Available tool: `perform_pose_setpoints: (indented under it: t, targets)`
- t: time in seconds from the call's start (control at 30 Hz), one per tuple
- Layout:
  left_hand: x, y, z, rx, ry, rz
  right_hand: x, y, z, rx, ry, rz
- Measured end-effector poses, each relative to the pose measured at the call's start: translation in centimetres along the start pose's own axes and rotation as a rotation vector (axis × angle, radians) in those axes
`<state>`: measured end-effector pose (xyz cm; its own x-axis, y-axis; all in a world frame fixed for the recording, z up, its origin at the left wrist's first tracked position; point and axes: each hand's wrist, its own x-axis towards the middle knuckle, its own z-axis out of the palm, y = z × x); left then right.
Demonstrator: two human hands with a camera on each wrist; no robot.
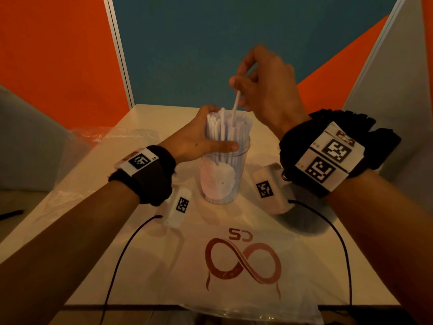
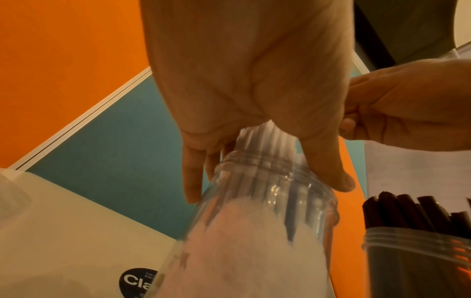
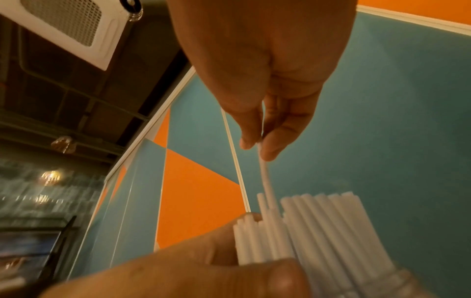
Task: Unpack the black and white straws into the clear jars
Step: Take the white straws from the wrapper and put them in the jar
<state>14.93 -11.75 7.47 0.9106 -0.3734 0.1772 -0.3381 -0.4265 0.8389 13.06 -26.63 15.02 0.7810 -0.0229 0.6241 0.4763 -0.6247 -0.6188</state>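
Your table point(image 1: 164, 266) is a pale top set against orange and teal wall panels point(image 1: 210, 43). A clear plastic bag point(image 1: 246, 277) printed with a red infinity mark and the letters CS lies flat on the near part of it, and another crumpled clear wrapper point(image 1: 105, 134) sits at the far left edge.

The clear jar point(image 1: 223, 174) stands upright near the middle of the table, just beyond the printed bag. It is packed with white straws point(image 1: 225, 127) that stand on end and rise well above the rim. A second clear jar point(image 2: 418, 262), filled with black straws point(image 2: 413, 213), stands just beside it on your right; in the head view your right wrist hides it.

Your left hand point(image 1: 199, 137) wraps the neck of the white-straw jar, thumb across the near side of the rim and fingers curled around the far side against the straw bundle. Your right hand point(image 1: 264, 90) is raised above the jar, thumb and fingertips pinching the upper end of a single white straw point(image 1: 236, 105). That straw slants down and its lower end sits among the tops of the others.

Both wrists carry black bands with white marker-tagged camera blocks point(image 1: 328, 156), and a thin black cable point(image 1: 337, 242) trails from each toward the near table edge.
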Motion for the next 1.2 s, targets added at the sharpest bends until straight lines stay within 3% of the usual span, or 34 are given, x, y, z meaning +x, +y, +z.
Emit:
perform_pose_setpoints:
  t: [0.2, 0.33, 0.43, 0.5, 0.63, 0.73, 0.87, 1.1, 1.17, 1.2]
  targets:
    - [-0.1, 0.1, 0.0, -0.007, 0.009, 0.016, -0.5, 1.2, 0.9, -0.27, -0.299, 0.032]
    - [0.2, 0.4, 0.1, -0.067, 0.061, 0.085, -0.8, 1.9, 2.2, -0.326, -0.274, 0.06]
    - [0.7, 0.6, 0.4, -0.074, 0.029, 0.125, -1.6, 2.1, 3.3, -0.506, -0.551, 0.081]
    - [1.2, 0.2, 0.5, -0.077, 0.031, 0.174, -2.1, 1.6, 3.4, -0.478, -0.643, 0.07]
    - [1.9, -0.5, 0.5, -0.102, 0.033, 0.202, -2.1, 1.5, 3.4, -0.361, -0.526, 0.078]
    - [2.3, -0.7, 0.7, -0.099, 0.023, 0.196, -2.3, 2.0, 3.7, -0.372, -0.571, 0.12]
    - [1.0, 0.4, 0.7, -0.082, 0.013, 0.176, -3.2, 1.3, 2.5, -0.306, -0.505, 0.128]
    - [-5.8, 1.2, -0.3, 0.336, 0.168, 0.153, -9.3, -1.5, -1.0, -0.261, -0.353, -0.083]
    - [-8.5, 0.8, 0.6, 0.527, 0.191, 0.183, -11.7, -2.1, -1.3, -0.261, -0.416, -0.122]
    - [-9.6, 0.7, 1.1, 0.6, 0.131, 0.175, -12.8, -2.0, -1.1, -0.293, -0.5, -0.116]
